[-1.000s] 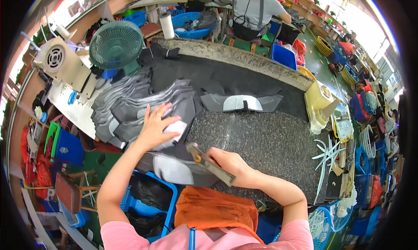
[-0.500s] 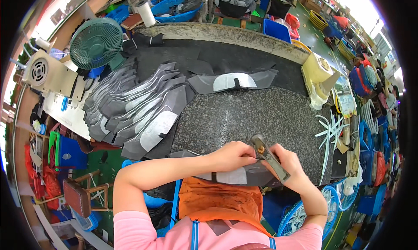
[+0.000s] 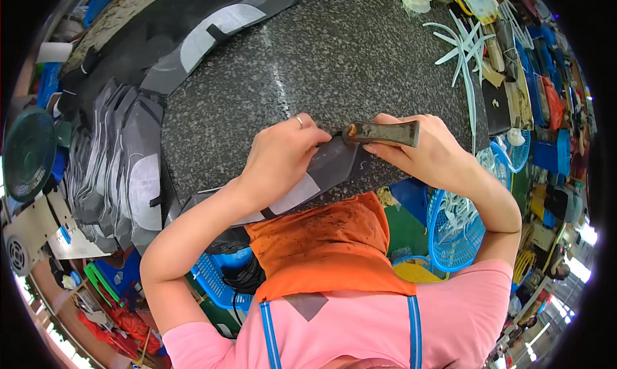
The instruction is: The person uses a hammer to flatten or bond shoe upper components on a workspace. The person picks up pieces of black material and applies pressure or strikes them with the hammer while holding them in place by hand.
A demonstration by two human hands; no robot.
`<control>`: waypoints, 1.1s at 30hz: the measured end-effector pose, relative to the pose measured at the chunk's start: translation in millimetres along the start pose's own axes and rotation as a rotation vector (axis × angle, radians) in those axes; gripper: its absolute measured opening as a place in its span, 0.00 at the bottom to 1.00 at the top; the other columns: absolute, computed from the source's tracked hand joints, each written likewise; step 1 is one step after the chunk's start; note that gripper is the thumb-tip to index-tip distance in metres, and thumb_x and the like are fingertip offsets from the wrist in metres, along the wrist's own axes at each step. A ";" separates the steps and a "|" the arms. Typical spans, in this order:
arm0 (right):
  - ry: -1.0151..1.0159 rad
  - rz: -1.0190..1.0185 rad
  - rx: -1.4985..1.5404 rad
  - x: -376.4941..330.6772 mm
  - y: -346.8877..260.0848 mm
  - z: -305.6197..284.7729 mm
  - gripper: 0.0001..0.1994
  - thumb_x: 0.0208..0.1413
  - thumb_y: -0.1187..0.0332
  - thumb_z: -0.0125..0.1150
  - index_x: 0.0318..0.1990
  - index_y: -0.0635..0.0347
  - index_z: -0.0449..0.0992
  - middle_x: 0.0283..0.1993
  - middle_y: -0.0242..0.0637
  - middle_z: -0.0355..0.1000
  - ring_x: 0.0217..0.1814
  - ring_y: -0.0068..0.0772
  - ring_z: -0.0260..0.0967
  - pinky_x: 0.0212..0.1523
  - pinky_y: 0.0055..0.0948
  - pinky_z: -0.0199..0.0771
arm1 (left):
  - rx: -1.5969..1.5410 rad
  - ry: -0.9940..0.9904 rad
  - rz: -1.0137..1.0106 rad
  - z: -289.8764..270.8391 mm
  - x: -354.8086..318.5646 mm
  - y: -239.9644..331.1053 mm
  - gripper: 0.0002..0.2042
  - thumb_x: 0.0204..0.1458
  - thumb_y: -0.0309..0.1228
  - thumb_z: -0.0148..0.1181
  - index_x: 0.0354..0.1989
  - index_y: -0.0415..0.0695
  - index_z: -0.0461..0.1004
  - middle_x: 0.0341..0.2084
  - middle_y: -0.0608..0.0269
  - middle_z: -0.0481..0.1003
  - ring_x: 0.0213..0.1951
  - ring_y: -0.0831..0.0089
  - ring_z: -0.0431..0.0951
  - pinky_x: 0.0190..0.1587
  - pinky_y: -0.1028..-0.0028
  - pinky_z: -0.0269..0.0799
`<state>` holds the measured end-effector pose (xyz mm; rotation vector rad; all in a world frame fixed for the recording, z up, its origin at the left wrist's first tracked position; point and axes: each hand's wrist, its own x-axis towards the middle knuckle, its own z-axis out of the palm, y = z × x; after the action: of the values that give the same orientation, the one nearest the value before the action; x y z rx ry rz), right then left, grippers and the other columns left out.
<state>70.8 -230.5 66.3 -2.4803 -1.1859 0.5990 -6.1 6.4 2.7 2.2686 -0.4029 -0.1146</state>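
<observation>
- Grey cut piece [image 3: 334, 166]: lies flat on the near edge of the speckled stone slab [image 3: 334, 54], around 6 o'clock on the slab, partly overhanging toward the person.
- Head view, left hand [image 3: 283, 153]: fingers curled down, pressing the grey cut piece against the slab; ring on one finger. Clamps the piece from above rather than enclosing it.
- Head view, right hand [image 3: 427, 153]: closed around a dark-handled tool [image 3: 380, 133], which lies horizontal with its tip pointing to 9 o'clock, meeting the piece's upper edge just beside the left fingertips.
- Stack of grey pieces [image 3: 122, 163]: at 9 o'clock, off the slab's left edge.
- Orange apron [image 3: 328, 243]: at 6 o'clock, directly below the piece.
- Blue basket [image 3: 453, 224]: at 4 o'clock, under the right forearm.
- Green fan [image 3: 27, 153]: far 9 o'clock.
</observation>
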 end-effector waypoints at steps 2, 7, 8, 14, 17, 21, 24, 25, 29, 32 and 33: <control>0.001 -0.002 0.020 1.1 -2.3 -4.0 0.12 0.60 0.60 0.57 0.42 0.58 0.72 0.19 0.46 0.70 0.25 0.53 0.72 0.24 0.46 0.70 | 0.246 -0.016 0.117 4.3 -7.6 6.0 0.14 0.44 0.21 0.60 0.41 0.40 0.78 0.32 0.58 0.74 0.33 0.62 0.77 0.34 0.68 0.74; 0.046 -0.092 -0.041 3.4 -9.6 15.2 0.07 0.55 0.65 0.57 0.37 0.57 0.69 0.19 0.43 0.70 0.25 0.50 0.73 0.24 0.45 0.70 | 0.422 0.063 0.184 5.5 -21.5 9.5 0.16 0.39 0.22 0.60 0.40 0.39 0.78 0.31 0.60 0.73 0.27 0.64 0.73 0.29 0.68 0.73; 0.045 -0.080 -0.016 6.8 -8.1 16.3 0.07 0.53 0.68 0.57 0.36 0.57 0.67 0.20 0.42 0.70 0.25 0.49 0.73 0.23 0.45 0.70 | 0.204 0.138 0.064 5.3 -24.1 0.3 0.14 0.38 0.22 0.60 0.37 0.39 0.77 0.31 0.60 0.73 0.28 0.63 0.74 0.29 0.67 0.73; 0.094 -0.112 0.053 16.7 -19.2 21.9 0.08 0.46 0.74 0.56 0.35 0.57 0.66 0.20 0.42 0.70 0.25 0.50 0.73 0.23 0.46 0.70 | 0.363 0.112 0.154 2.2 -38.2 9.9 0.11 0.39 0.20 0.60 0.35 0.40 0.77 0.30 0.60 0.74 0.32 0.60 0.77 0.32 0.64 0.73; -0.037 -0.070 -0.006 19.4 -23.9 21.1 0.07 0.48 0.73 0.56 0.36 0.57 0.67 0.20 0.41 0.71 0.24 0.50 0.73 0.22 0.45 0.71 | 0.077 0.155 -0.049 1.3 -46.3 0.5 0.11 0.39 0.21 0.62 0.35 0.39 0.77 0.31 0.58 0.75 0.33 0.61 0.77 0.33 0.65 0.74; -0.009 -0.115 0.047 19.8 -33.2 23.5 0.07 0.50 0.71 0.56 0.37 0.58 0.68 0.20 0.41 0.71 0.23 0.51 0.73 0.22 0.45 0.71 | 0.335 0.180 0.113 6.4 -54.7 12.7 0.07 0.41 0.22 0.64 0.31 0.40 0.75 0.31 0.59 0.75 0.34 0.59 0.78 0.33 0.66 0.74; -0.009 -0.090 0.072 15.8 -34.8 19.0 0.08 0.52 0.69 0.57 0.38 0.57 0.69 0.20 0.42 0.71 0.23 0.52 0.72 0.22 0.45 0.71 | 0.301 0.135 -0.154 -2.0 -51.3 13.4 0.07 0.46 0.29 0.64 0.24 0.42 0.72 0.26 0.58 0.75 0.30 0.57 0.77 0.30 0.64 0.71; 0.006 -0.041 0.070 12.2 -32.0 15.1 0.08 0.54 0.67 0.58 0.38 0.57 0.69 0.21 0.42 0.72 0.23 0.52 0.72 0.23 0.45 0.71 | 0.298 0.140 -0.156 -4.9 -48.5 8.6 0.07 0.46 0.29 0.64 0.24 0.42 0.72 0.26 0.58 0.75 0.30 0.57 0.77 0.30 0.64 0.71; 0.223 0.111 0.123 4.1 -20.4 3.1 0.10 0.57 0.60 0.62 0.35 0.53 0.70 0.19 0.43 0.69 0.25 0.55 0.71 0.24 0.47 0.70 | 0.252 0.289 -0.038 10.0 -8.5 -2.3 0.08 0.49 0.32 0.63 0.25 0.43 0.71 0.23 0.59 0.73 0.28 0.56 0.77 0.30 0.61 0.70; 0.241 0.131 -0.063 -0.5 -9.6 16.6 0.10 0.58 0.61 0.62 0.35 0.55 0.69 0.20 0.44 0.69 0.25 0.56 0.70 0.24 0.44 0.69 | 0.312 0.311 0.068 17.2 9.5 -7.6 0.07 0.48 0.31 0.63 0.28 0.42 0.74 0.24 0.59 0.73 0.28 0.58 0.76 0.29 0.63 0.70; 0.237 0.143 -0.071 -2.6 -6.1 17.6 0.10 0.58 0.61 0.62 0.35 0.55 0.69 0.20 0.44 0.69 0.25 0.56 0.70 0.24 0.44 0.69 | 0.211 0.283 0.097 11.9 1.3 -12.4 0.06 0.47 0.30 0.63 0.31 0.42 0.75 0.25 0.58 0.73 0.28 0.59 0.75 0.29 0.65 0.70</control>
<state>56.5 -227.0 54.5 -2.6239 -0.9628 0.2909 -4.2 5.2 -14.4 2.4207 -0.3876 0.3095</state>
